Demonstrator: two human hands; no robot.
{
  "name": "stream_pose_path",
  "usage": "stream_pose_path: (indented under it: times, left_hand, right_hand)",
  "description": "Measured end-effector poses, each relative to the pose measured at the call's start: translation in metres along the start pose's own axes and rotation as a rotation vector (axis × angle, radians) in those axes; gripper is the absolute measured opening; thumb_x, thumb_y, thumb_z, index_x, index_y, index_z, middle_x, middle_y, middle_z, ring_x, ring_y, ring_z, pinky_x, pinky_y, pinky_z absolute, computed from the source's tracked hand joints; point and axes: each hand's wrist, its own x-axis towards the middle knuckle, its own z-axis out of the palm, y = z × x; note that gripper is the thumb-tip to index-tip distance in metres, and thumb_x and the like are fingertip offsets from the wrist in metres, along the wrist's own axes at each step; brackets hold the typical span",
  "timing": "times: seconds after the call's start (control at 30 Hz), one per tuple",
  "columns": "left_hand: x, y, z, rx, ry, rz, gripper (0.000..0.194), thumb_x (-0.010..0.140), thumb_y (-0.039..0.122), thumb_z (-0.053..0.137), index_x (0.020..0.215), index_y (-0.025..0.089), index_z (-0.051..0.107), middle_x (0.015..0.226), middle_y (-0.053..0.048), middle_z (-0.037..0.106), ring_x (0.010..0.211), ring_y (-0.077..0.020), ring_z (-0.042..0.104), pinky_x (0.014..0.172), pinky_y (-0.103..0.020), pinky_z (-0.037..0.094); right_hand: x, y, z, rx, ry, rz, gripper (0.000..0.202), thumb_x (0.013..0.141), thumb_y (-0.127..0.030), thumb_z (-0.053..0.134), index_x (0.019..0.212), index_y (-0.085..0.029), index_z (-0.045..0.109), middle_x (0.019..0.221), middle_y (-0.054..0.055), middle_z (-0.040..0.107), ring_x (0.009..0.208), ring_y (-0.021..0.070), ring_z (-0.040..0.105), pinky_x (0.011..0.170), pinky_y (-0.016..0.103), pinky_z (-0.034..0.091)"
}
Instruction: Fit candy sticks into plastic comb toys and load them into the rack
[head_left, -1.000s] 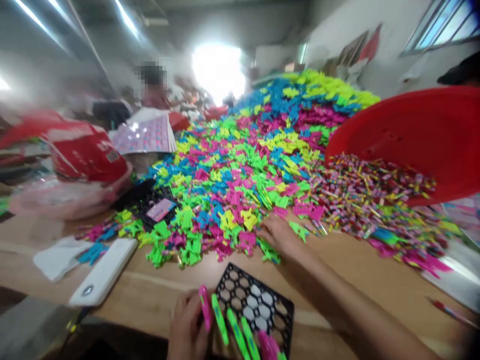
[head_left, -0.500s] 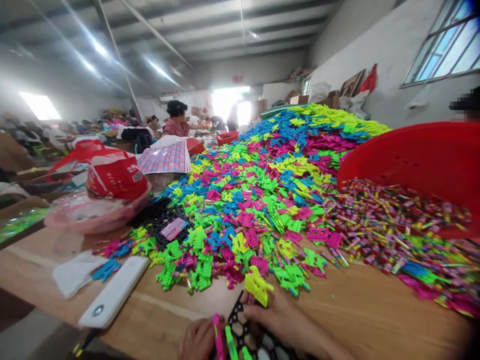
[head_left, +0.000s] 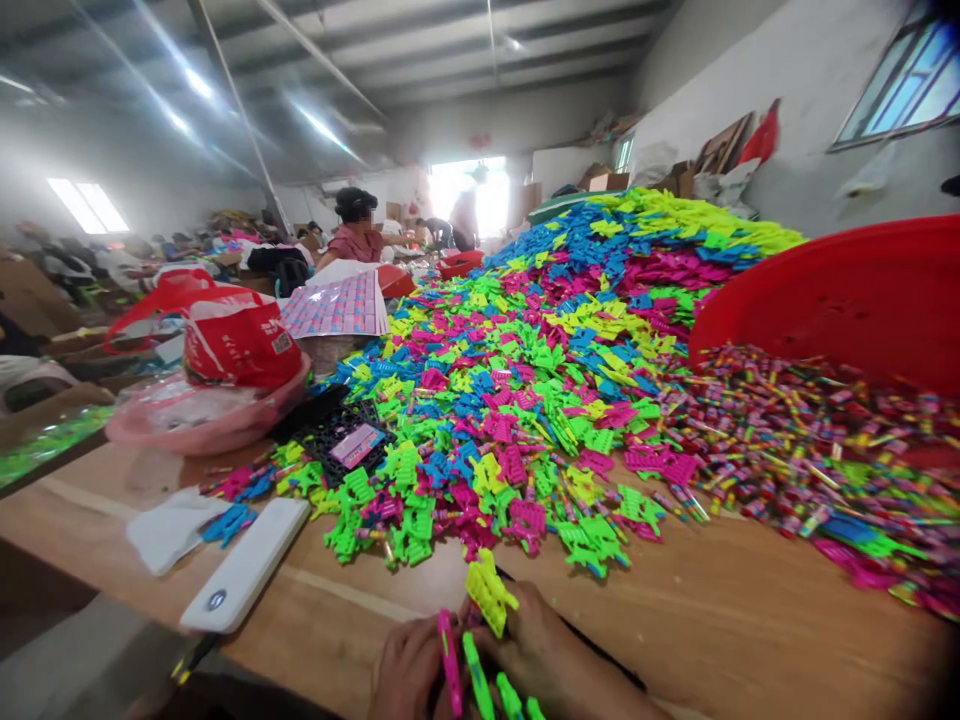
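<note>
At the bottom centre my left hand (head_left: pixel 409 665) is closed, with curled fingers beside an upright pink plastic piece (head_left: pixel 450 660); what they grip is hidden. My right hand (head_left: pixel 536 640) comes in from the right, closed on a yellow toothed plastic piece (head_left: pixel 489 592) that sticks up above the fingers. Bright green pieces (head_left: pixel 478 678) stand in a row between the hands. Of the black honeycomb tray (head_left: pixel 604 655) under my right hand, only a dark edge shows; the hands and forearm cover it.
A large heap of coloured plastic pieces (head_left: pixel 525 370) fills the table's middle. Small striped sticks (head_left: pixel 787 440) spill from a red basin (head_left: pixel 840 290). Leftward are a white power bank (head_left: pixel 251 565), another black tray (head_left: pixel 319 440) and a pink bowl (head_left: pixel 217 430). A co-worker (head_left: pixel 356 235) sits beyond.
My right hand and the yellow piece have shifted left and slightly down, close to my left hand. The black tray, plainly visible before, is now mostly covered. The view has shifted slightly.
</note>
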Motion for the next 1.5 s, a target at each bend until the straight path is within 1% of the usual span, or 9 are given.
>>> stream_pose_path:
  times: [0.27, 0.43, 0.57, 0.7, 0.83, 0.97, 1.23, 1.37, 1.5]
  left_hand:
    - [0.015, 0.035, -0.027, -0.115, 0.002, -0.172, 0.032, 0.097, 0.030, 0.057, 0.124, 0.024, 0.072, 0.119, -0.008, 0.076, 0.111, -0.0288, 0.065, 0.092, -0.044, 0.054]
    - [0.021, 0.043, -0.032, -0.115, 0.006, -0.248, 0.028, 0.095, 0.029, 0.055, 0.116, 0.023, 0.073, 0.110, -0.008, 0.076, 0.105, -0.0287, 0.064, 0.090, -0.043, 0.051]
    - [0.022, 0.041, -0.033, -0.082, -0.027, -0.243, 0.028, 0.093, 0.028, 0.056, 0.117, 0.024, 0.072, 0.104, -0.007, 0.076, 0.098, -0.0273, 0.064, 0.083, -0.039, 0.048]
    - [0.020, 0.041, -0.030, -0.035, -0.015, -0.248, 0.030, 0.091, 0.027, 0.058, 0.119, 0.024, 0.070, 0.102, -0.006, 0.074, 0.095, -0.0265, 0.063, 0.078, -0.037, 0.046]
    - [0.021, 0.044, -0.029, 0.009, 0.012, -0.282, 0.024, 0.092, 0.028, 0.056, 0.110, 0.024, 0.071, 0.100, -0.006, 0.074, 0.096, -0.0273, 0.062, 0.078, -0.037, 0.045]
    - [0.024, 0.049, -0.029, 0.012, 0.019, -0.294, 0.020, 0.091, 0.028, 0.057, 0.104, 0.023, 0.071, 0.092, -0.006, 0.073, 0.092, -0.0275, 0.061, 0.075, -0.036, 0.043]
    - [0.030, 0.053, -0.041, -0.355, -0.011, -0.512, 0.024, 0.091, 0.035, 0.062, 0.107, 0.020, 0.072, 0.105, -0.008, 0.075, 0.099, -0.0260, 0.065, 0.088, -0.040, 0.051]
    - [0.040, 0.064, -0.062, -0.611, 0.214, -0.724, 0.036, 0.094, 0.041, 0.066, 0.122, 0.018, 0.066, 0.119, -0.009, 0.074, 0.106, -0.0216, 0.070, 0.092, -0.034, 0.056]
    - [0.066, 0.084, -0.084, -0.563, 0.336, -0.460, 0.030, 0.098, 0.031, 0.062, 0.126, 0.023, 0.066, 0.128, -0.007, 0.070, 0.122, -0.0212, 0.065, 0.110, -0.037, 0.049]
  right_hand:
    - [-0.008, -0.007, -0.012, -0.307, 0.019, -0.155, 0.008, 0.086, -0.012, 0.062, 0.089, -0.019, 0.061, 0.085, 0.004, 0.067, 0.076, 0.0174, 0.062, 0.069, 0.026, 0.047]
    - [-0.003, -0.023, -0.017, -0.634, -0.217, -0.321, 0.014, 0.090, -0.007, 0.056, 0.099, -0.017, 0.058, 0.094, 0.007, 0.067, 0.082, 0.0188, 0.059, 0.074, 0.028, 0.046]
    - [0.005, -0.037, -0.029, -0.605, -0.351, -0.321, 0.012, 0.092, -0.006, 0.058, 0.094, -0.015, 0.064, 0.091, 0.006, 0.068, 0.081, 0.0169, 0.060, 0.074, 0.026, 0.046]
    - [0.006, -0.036, -0.077, -0.543, -0.190, -0.361, 0.019, 0.096, -0.010, 0.059, 0.110, -0.015, 0.069, 0.105, 0.008, 0.069, 0.099, 0.0188, 0.062, 0.087, 0.029, 0.046]
    - [0.001, -0.024, -0.148, -0.898, 0.046, -0.255, 0.019, 0.096, -0.012, 0.057, 0.096, -0.017, 0.076, 0.102, 0.010, 0.065, 0.098, 0.0234, 0.055, 0.086, 0.035, 0.041]
    - [-0.005, -0.009, -0.186, -1.147, 0.038, -0.168, 0.026, 0.098, -0.014, 0.055, 0.111, -0.019, 0.076, 0.117, 0.014, 0.062, 0.107, 0.0277, 0.051, 0.089, 0.039, 0.039]
    - [-0.008, -0.003, -0.190, -1.107, -0.042, -0.316, 0.032, 0.098, -0.012, 0.047, 0.115, -0.021, 0.074, 0.136, 0.014, 0.057, 0.118, 0.0301, 0.052, 0.098, 0.044, 0.039]
    - [-0.014, -0.011, -0.187, -0.978, -0.004, -0.328, 0.023, 0.096, -0.014, 0.051, 0.105, -0.018, 0.072, 0.123, 0.013, 0.062, 0.111, 0.0277, 0.056, 0.093, 0.041, 0.042]
    - [-0.023, -0.023, -0.163, -0.725, -0.016, -0.314, 0.015, 0.099, -0.018, 0.050, 0.102, -0.018, 0.065, 0.104, 0.009, 0.066, 0.099, 0.0228, 0.059, 0.087, 0.036, 0.045]
